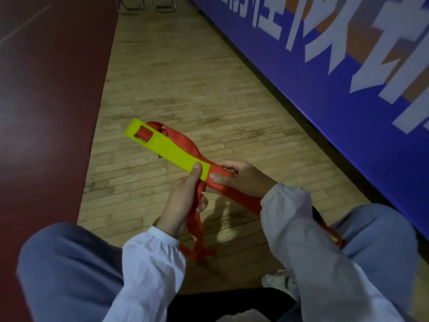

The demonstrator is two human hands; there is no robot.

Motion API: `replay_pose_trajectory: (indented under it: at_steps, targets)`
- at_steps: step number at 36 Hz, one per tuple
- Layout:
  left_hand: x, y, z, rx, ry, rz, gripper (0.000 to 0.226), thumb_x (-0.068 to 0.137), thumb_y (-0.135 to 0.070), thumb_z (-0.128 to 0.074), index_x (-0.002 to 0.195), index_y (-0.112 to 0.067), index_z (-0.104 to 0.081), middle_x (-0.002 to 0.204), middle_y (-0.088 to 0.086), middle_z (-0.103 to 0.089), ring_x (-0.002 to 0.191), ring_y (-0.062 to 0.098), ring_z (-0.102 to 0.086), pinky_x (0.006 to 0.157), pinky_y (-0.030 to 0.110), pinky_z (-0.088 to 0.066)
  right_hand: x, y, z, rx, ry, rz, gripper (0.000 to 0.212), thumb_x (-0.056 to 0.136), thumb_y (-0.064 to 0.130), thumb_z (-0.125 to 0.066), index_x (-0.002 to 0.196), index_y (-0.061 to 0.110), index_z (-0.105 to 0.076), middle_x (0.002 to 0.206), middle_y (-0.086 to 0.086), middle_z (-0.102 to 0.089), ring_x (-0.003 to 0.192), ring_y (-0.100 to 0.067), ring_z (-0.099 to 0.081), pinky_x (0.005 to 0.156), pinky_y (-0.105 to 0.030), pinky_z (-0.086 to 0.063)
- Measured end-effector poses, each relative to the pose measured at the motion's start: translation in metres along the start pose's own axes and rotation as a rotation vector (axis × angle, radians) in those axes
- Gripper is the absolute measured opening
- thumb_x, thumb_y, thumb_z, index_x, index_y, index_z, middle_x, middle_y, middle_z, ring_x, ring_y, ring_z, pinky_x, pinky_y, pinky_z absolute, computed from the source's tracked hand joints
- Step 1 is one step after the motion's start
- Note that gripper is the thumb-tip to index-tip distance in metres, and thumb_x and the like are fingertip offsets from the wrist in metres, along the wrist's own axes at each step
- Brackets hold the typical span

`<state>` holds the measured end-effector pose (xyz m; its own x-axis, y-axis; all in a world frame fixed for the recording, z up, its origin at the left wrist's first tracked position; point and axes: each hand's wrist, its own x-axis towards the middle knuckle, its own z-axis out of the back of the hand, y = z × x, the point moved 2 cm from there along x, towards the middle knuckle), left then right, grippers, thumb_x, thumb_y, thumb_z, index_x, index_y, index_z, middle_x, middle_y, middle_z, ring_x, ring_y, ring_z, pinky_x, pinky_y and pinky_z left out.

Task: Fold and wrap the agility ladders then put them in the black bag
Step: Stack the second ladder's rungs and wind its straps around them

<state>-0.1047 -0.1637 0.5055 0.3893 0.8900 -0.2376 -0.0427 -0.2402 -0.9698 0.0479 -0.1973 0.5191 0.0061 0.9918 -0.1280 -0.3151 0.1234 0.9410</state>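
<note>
A stack of yellow ladder rungs (162,145) juts away from me over the wooden floor, with a red strap (185,140) threaded through its far slot and looping along its right side. My left hand (183,201) grips the near end of the rungs, thumb pressed on the yellow face. My right hand (241,177) holds the red strap wound around that near end, thumb on the webbing. Loose red strap ends (197,240) hang down between my knees. More red strap runs under my right sleeve toward another yellow piece (334,239) by my right knee. A black bag (232,300) lies under my forearms.
I sit on a wooden floor (185,77) with knees apart in grey trousers. A dark red floor area (46,112) lies to the left. A blue banner wall (348,77) with white characters runs along the right. Metal chair legs (146,5) stand at the far end.
</note>
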Motion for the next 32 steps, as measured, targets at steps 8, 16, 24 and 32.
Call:
replay_pose_trajectory:
  at_steps: [8,16,24,32]
  targets:
    - [-0.017,0.01,0.016,-0.081,0.038,0.064,0.065,0.097,-0.048,-0.035,0.083,0.009,-0.062,0.047,0.005,-0.061,0.028,0.011,-0.039,0.034,0.016,-0.028,-0.011,-0.02,0.002,0.018,0.411,-0.382,0.055,0.073,0.056,-0.059,0.102,0.01,-0.067,0.082,-0.009,-0.073,0.073,-0.022,-0.069,0.077,-0.036,-0.054]
    - [-0.018,0.024,0.03,-0.085,0.21,0.295,0.06,0.091,-0.056,-0.034,0.104,-0.005,-0.063,0.097,0.018,-0.073,0.038,0.014,-0.051,0.036,0.016,-0.037,-0.016,-0.034,-0.013,0.069,0.357,-0.394,0.042,0.085,0.044,-0.061,0.099,0.005,-0.066,0.063,-0.003,-0.066,0.06,-0.018,-0.062,0.053,-0.026,-0.053]
    - [-0.013,0.017,0.047,-0.093,0.31,0.459,0.049,0.096,-0.042,-0.041,0.112,0.0,-0.061,0.1,0.015,-0.073,0.043,0.013,-0.058,0.036,0.017,-0.045,-0.018,-0.032,-0.015,0.059,0.301,-0.38,0.034,0.089,0.035,-0.063,0.099,0.003,-0.066,0.064,0.001,-0.067,0.057,-0.012,-0.063,0.053,-0.025,-0.053]
    - [-0.014,0.006,0.052,-0.145,0.263,0.423,0.039,0.082,-0.027,-0.057,0.109,0.001,-0.059,0.099,0.014,-0.073,0.043,0.012,-0.056,0.037,0.017,-0.045,-0.019,-0.034,-0.016,-0.111,0.134,-0.265,0.031,0.084,0.044,-0.069,0.085,0.013,-0.066,0.07,-0.006,-0.066,0.063,-0.022,-0.064,0.064,-0.036,-0.055]
